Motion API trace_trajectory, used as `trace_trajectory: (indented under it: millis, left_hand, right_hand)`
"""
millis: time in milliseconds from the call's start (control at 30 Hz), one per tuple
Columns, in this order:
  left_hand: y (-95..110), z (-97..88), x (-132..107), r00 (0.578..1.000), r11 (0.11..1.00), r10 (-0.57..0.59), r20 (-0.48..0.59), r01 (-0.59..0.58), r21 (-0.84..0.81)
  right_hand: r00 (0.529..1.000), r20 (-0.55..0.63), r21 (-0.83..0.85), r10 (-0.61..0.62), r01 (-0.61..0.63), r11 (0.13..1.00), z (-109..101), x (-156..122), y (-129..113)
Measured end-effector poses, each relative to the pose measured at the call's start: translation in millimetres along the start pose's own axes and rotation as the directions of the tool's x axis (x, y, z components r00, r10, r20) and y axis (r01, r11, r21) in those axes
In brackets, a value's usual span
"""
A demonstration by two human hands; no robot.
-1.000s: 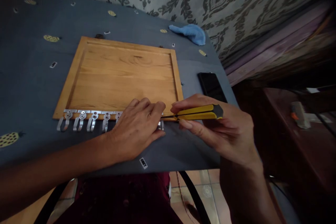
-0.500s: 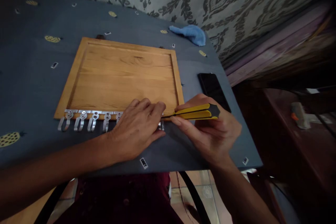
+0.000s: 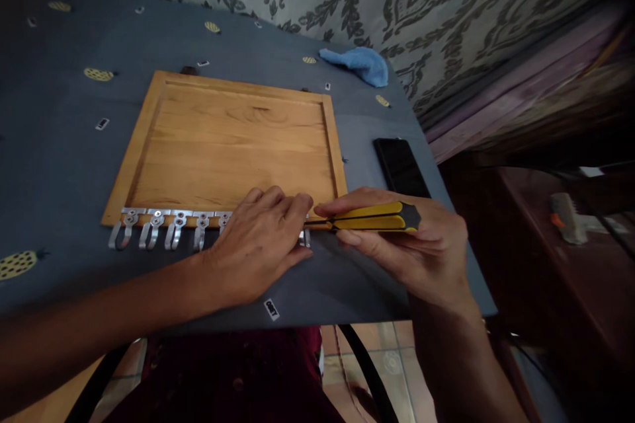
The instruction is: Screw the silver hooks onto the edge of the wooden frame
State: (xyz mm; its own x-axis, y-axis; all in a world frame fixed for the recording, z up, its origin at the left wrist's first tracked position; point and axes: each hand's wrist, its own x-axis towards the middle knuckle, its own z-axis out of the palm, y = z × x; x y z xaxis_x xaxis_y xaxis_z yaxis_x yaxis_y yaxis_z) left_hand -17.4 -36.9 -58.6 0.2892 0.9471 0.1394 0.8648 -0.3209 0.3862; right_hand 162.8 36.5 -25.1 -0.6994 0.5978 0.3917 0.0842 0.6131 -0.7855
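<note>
A framed wooden board [image 3: 228, 145] lies flat on the blue tablecloth. Along its near edge runs a metal strip of hooks [image 3: 163, 226]. My left hand [image 3: 258, 244] lies over the right part of that strip with its fingers curled together, pressing it against the board. My right hand [image 3: 417, 244] grips a yellow and black screwdriver [image 3: 374, 216] held nearly level. Its thin shaft points left to the strip's right end, just beside my left fingertips.
A black phone [image 3: 401, 166] lies right of the board near the table's right edge. A blue cloth [image 3: 360, 63] sits at the far corner by the patterned wall. Dark wooden furniture [image 3: 560, 258] stands to the right, below table level.
My right hand turned around the screwdriver handle, wrist swinging down and back up, while the tip stayed at the strip's right end. My left hand has not moved.
</note>
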Motion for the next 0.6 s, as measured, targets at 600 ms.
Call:
trace_trajectory:
  millis: [600]
  left_hand:
    - [-1, 0.0, -1, 1.0, 1.0, 0.018, -0.017, -0.017, 0.015]
  right_hand:
    - [0.996, -0.057, 0.02, 0.064, -0.063, 0.998, 2, -1, 0]
